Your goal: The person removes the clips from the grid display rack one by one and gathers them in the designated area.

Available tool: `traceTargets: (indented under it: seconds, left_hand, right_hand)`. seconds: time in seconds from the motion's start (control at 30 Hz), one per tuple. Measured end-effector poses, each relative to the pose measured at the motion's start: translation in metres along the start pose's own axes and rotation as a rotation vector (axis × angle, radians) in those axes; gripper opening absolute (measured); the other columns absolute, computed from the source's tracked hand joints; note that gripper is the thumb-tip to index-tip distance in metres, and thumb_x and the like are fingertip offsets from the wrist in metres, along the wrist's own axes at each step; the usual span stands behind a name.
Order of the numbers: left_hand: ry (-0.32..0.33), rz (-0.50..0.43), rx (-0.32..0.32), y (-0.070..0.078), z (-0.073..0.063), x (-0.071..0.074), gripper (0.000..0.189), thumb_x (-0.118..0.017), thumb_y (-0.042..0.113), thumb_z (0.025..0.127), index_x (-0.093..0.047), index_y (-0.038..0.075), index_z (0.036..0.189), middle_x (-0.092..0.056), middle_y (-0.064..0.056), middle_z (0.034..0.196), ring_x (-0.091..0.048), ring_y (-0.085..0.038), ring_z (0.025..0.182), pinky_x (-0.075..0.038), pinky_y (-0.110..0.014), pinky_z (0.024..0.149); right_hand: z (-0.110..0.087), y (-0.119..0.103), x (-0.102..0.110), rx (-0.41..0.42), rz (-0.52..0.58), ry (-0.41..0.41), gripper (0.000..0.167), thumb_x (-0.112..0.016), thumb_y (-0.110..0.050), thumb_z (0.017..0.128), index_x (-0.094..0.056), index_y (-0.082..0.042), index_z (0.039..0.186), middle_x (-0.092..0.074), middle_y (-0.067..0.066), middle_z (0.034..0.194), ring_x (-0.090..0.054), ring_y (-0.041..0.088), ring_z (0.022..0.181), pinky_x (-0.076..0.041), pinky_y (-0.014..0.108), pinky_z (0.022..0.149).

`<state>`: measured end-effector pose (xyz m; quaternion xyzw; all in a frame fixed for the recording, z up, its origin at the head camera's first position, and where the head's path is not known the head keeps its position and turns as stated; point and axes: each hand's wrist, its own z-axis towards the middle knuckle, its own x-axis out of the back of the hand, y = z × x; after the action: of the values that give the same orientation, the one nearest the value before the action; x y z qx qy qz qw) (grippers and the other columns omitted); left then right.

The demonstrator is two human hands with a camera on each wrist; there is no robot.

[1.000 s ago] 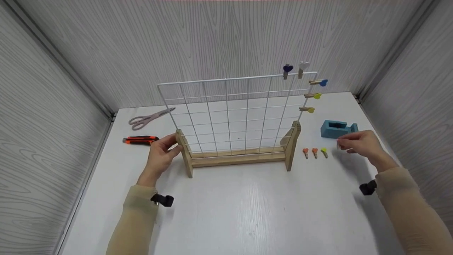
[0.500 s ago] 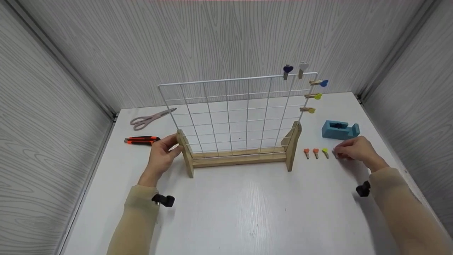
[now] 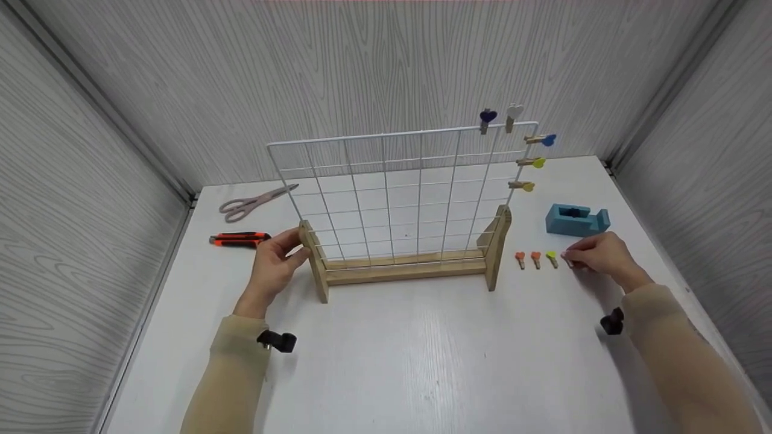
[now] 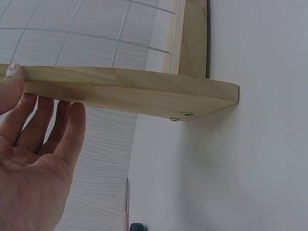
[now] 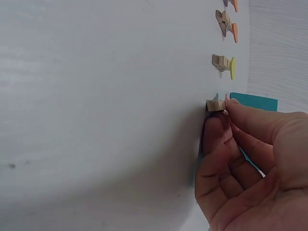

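Note:
My left hand (image 3: pixel 272 271) grips the left end post of a wooden stand (image 3: pixel 407 275), thumb on one side and fingers on the other in the left wrist view. A white wire grid (image 3: pixel 383 135) rises from this stand. On the right, my right hand (image 3: pixel 606 253) pinches a small wooden clothespin (image 5: pixel 215 105) with a pale pink top, close over the table. Beside it a yellow heart clothespin (image 3: pixel 552 259) and two orange heart clothespins (image 3: pixel 535 260) lie in a row. Several heart clothespins, among them a dark blue one (image 3: pixel 487 116), are clipped to the grid's upper right corner.
A teal tape dispenser (image 3: pixel 573 224) stands just behind my right hand. Scissors (image 3: pixel 244 206) and an orange-black utility knife (image 3: pixel 238 239) lie at the left of the white table (image 3: pixel 422 361). Wood-grain panels (image 3: pixel 362 66) enclose the back and sides.
My right hand has moved left and toward me, bringing the pink clothespin down beside the yellow one at the row's right end. The left hand keeps its grip on the stand.

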<state>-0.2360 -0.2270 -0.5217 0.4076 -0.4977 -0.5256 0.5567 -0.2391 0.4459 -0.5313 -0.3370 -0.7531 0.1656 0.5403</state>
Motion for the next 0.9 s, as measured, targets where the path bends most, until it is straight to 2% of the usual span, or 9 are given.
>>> traceTargets:
  seconds: [0.2,0.33,0.43,0.53,0.63,0.8,0.9]
  left_hand:
    - [0.002,-0.005,0.002,0.000,0.000,0.000,0.042,-0.073,-0.015,0.098,-0.070,-0.014,0.140,-0.079,-0.022,0.134,-0.072,0.003,0.119,-0.061,-0.015,0.099]
    - [0.004,0.004,0.004,0.000,0.000,0.000,0.043,-0.073,-0.016,0.098,-0.069,-0.014,0.141,-0.076,-0.027,0.137,-0.071,0.004,0.119,-0.060,-0.014,0.099]
    - [-0.002,0.023,0.005,0.000,0.000,0.000,0.045,-0.072,-0.016,0.099,-0.068,-0.013,0.143,-0.074,-0.031,0.141,-0.070,0.005,0.119,-0.059,-0.013,0.100]
    - [-0.008,0.040,0.007,0.001,0.000,0.000,0.045,-0.072,-0.016,0.099,-0.068,-0.012,0.144,-0.073,-0.032,0.142,-0.070,0.006,0.120,-0.059,-0.012,0.102]
    - [-0.005,0.041,0.013,0.002,0.000,0.000,0.044,-0.072,-0.015,0.099,-0.068,-0.012,0.143,-0.073,-0.031,0.142,-0.070,0.007,0.120,-0.059,-0.012,0.102]
    - [0.003,0.039,0.020,0.001,0.000,0.001,0.044,-0.072,-0.015,0.099,-0.070,-0.010,0.142,-0.075,-0.027,0.140,-0.070,0.005,0.120,-0.059,-0.013,0.101]
    - [0.004,0.021,0.019,0.001,0.000,0.000,0.044,-0.073,-0.015,0.099,-0.070,-0.011,0.142,-0.077,-0.023,0.138,-0.071,0.004,0.120,-0.060,-0.014,0.101]
  right_hand:
    - [-0.002,-0.002,-0.004,0.021,-0.014,0.026,0.044,-0.077,-0.031,0.107,-0.078,0.005,0.132,-0.080,-0.003,0.094,-0.067,0.015,0.086,-0.060,0.024,0.072]
    - [-0.006,-0.004,-0.003,0.012,-0.027,0.041,0.046,-0.075,-0.033,0.109,-0.076,0.005,0.135,-0.082,0.009,0.105,-0.069,0.021,0.092,-0.060,0.023,0.074]
    - [-0.011,-0.005,-0.001,0.014,-0.059,0.086,0.046,-0.071,-0.033,0.110,-0.075,0.005,0.136,-0.079,0.020,0.119,-0.068,0.026,0.101,-0.058,0.022,0.074]
    - [-0.018,-0.008,0.004,0.041,-0.080,0.143,0.045,-0.067,-0.033,0.111,-0.075,0.004,0.136,-0.076,0.026,0.125,-0.068,0.029,0.104,-0.055,0.021,0.074]
    - [-0.024,-0.013,0.010,0.097,-0.092,0.194,0.044,-0.066,-0.035,0.112,-0.078,0.002,0.133,-0.078,0.026,0.122,-0.070,0.025,0.099,-0.054,0.022,0.073]
    - [-0.038,-0.031,0.020,0.200,-0.087,0.264,0.044,-0.066,-0.038,0.112,-0.081,0.001,0.129,-0.082,0.020,0.109,-0.066,0.010,0.084,-0.054,0.023,0.069]
    - [-0.048,-0.045,0.027,0.240,-0.064,0.302,0.043,-0.066,-0.037,0.111,-0.081,0.000,0.129,-0.082,0.009,0.103,-0.062,0.001,0.080,-0.053,0.020,0.067]
